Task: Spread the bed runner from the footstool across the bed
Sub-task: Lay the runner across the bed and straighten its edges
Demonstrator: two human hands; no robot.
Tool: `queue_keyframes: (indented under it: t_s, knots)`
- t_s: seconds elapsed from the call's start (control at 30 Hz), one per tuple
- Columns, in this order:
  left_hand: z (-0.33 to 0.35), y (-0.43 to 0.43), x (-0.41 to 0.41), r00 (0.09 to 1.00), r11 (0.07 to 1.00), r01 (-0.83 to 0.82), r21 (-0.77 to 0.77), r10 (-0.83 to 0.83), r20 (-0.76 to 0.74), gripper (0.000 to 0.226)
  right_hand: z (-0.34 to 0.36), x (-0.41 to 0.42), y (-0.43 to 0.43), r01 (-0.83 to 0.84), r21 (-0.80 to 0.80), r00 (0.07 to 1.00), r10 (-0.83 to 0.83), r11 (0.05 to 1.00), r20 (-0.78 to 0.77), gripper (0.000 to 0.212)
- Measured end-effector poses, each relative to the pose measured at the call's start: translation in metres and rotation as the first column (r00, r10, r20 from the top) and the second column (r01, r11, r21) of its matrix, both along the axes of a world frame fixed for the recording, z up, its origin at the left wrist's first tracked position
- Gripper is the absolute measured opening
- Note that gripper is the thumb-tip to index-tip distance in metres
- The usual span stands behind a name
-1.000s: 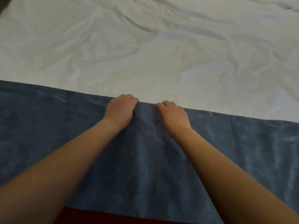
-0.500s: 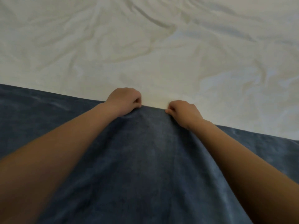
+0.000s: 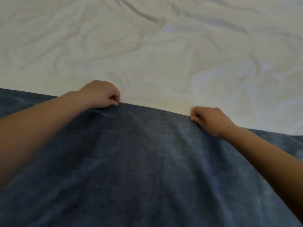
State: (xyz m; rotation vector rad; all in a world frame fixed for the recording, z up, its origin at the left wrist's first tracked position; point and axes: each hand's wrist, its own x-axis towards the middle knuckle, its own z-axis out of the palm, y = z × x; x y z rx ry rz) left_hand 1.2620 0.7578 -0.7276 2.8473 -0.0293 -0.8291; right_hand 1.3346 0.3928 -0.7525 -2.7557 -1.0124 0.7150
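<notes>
A dark blue bed runner [image 3: 144, 169] lies across the near part of the bed and fills the lower half of the view. Its far edge bulges upward between my hands. My left hand [image 3: 101, 95] pinches that far edge with curled fingers at centre left. My right hand [image 3: 209, 119] pinches the same edge further right and slightly lower. The runner's far edge runs off toward both sides of the frame. The footstool is out of view.
A wrinkled white bed sheet [image 3: 164, 46] covers the bed beyond the runner, filling the whole upper half of the view. Nothing else lies on it.
My hands went from resting close together on the runner's edge to pinching it, then moved apart sideways. The edge has risen further up the white sheet.
</notes>
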Motion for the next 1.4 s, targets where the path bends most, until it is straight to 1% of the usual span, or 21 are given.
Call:
queue_keyframes:
  t_s: [0.07,0.1,0.2,0.23,0.3,0.37,0.43,0.5,0.57,0.6,0.67,0.73,0.8,0.87,0.93,1.0,1.1,1.2,1.3,1.4]
  knots:
    - [-0.003,-0.01,-0.002,0.997,0.996,-0.011,0.083,0.005,0.072,0.006,-0.005,0.003,-0.001,0.013,0.029,0.997,-0.015,1.0,0.074,0.016]
    - [-0.004,-0.017,-0.003,0.995,0.993,-0.048,0.107,0.039,0.09,0.007,-0.008,0.003,0.001,0.013,0.025,0.996,-0.015,1.0,0.09,0.016]
    - [-0.001,-0.041,-0.006,0.979,0.977,-0.191,0.097,0.182,0.089,0.017,-0.016,0.003,0.001,0.005,0.055,0.996,-0.01,0.998,0.093,0.017]
    - [-0.001,-0.052,-0.005,0.974,0.975,-0.213,0.069,0.206,0.089,0.018,-0.015,0.003,-0.004,-0.004,0.076,0.996,-0.003,0.997,0.087,0.019]
    - [-0.001,-0.083,0.0,0.974,0.979,-0.206,0.004,0.204,0.098,0.015,-0.011,0.006,-0.021,-0.017,0.091,0.998,0.011,0.996,0.062,0.026]
    - [-0.004,-0.123,0.01,0.976,0.98,-0.183,-0.079,0.191,0.108,0.013,-0.007,0.01,-0.046,0.009,0.066,1.0,-0.01,0.998,0.02,0.034]
    - [-0.009,-0.169,0.024,0.977,0.966,-0.176,-0.189,0.194,0.087,0.015,-0.004,0.015,-0.078,0.051,0.027,0.999,-0.05,0.998,-0.018,0.037]
    - [-0.012,-0.213,0.037,0.983,0.941,-0.16,-0.3,0.181,0.044,0.021,0.0,0.021,-0.11,0.06,-0.017,0.998,-0.06,0.998,-0.036,0.035]
    - [-0.013,-0.247,0.05,0.99,0.924,-0.123,-0.363,0.138,0.015,0.017,0.0,0.025,-0.135,0.062,-0.017,0.997,-0.062,0.998,-0.035,0.028]
    - [-0.014,-0.261,0.055,0.993,0.927,-0.101,-0.362,0.115,0.016,0.014,-0.001,0.028,-0.144,0.064,0.0,0.998,-0.064,0.998,-0.022,0.024]
    - [-0.017,-0.279,0.064,0.992,0.947,-0.092,-0.307,0.112,0.05,0.01,-0.008,0.033,-0.154,0.076,0.045,0.996,-0.078,0.996,0.041,0.021]
    - [-0.021,-0.286,0.067,0.98,0.961,-0.141,-0.239,0.17,0.107,0.009,-0.018,0.038,-0.154,0.109,0.068,0.987,-0.116,0.992,0.109,0.024]
    - [-0.021,-0.293,0.067,0.965,0.965,-0.198,-0.175,0.223,0.14,0.008,-0.026,0.041,-0.149,0.134,0.057,0.979,-0.141,0.989,0.145,0.027]
    - [-0.019,-0.299,0.068,0.958,0.959,-0.251,-0.135,0.266,0.111,0.011,-0.03,0.043,-0.15,0.119,0.079,0.982,-0.129,0.99,0.136,0.029]
    - [-0.016,-0.305,0.072,0.96,0.957,-0.266,-0.118,0.274,0.063,0.013,-0.027,0.047,-0.162,0.095,0.134,0.992,-0.105,0.986,0.074,0.032]
    - [-0.013,-0.315,0.077,0.962,0.953,-0.265,-0.148,0.272,0.029,0.016,-0.02,0.054,-0.188,0.058,0.134,0.998,-0.062,0.989,0.026,0.034]
    - [-0.014,-0.347,0.086,0.966,0.934,-0.253,-0.252,0.259,-0.006,0.023,-0.011,0.065,-0.239,0.023,0.056,1.0,-0.023,0.998,-0.01,0.026]
    - [-0.02,-0.386,0.098,0.975,0.926,-0.208,-0.316,0.221,0.005,0.013,-0.008,0.072,-0.278,0.037,0.045,0.999,-0.036,0.998,-0.039,0.018]
    - [-0.029,-0.407,0.105,0.98,0.944,-0.169,-0.285,0.19,0.05,0.004,-0.019,0.074,-0.287,0.057,0.096,0.996,-0.063,0.994,0.065,0.015]
    - [-0.033,-0.411,0.103,0.968,0.946,-0.215,-0.241,0.239,0.071,0.005,-0.03,0.071,-0.277,0.13,0.073,0.981,-0.139,0.989,0.137,0.019]
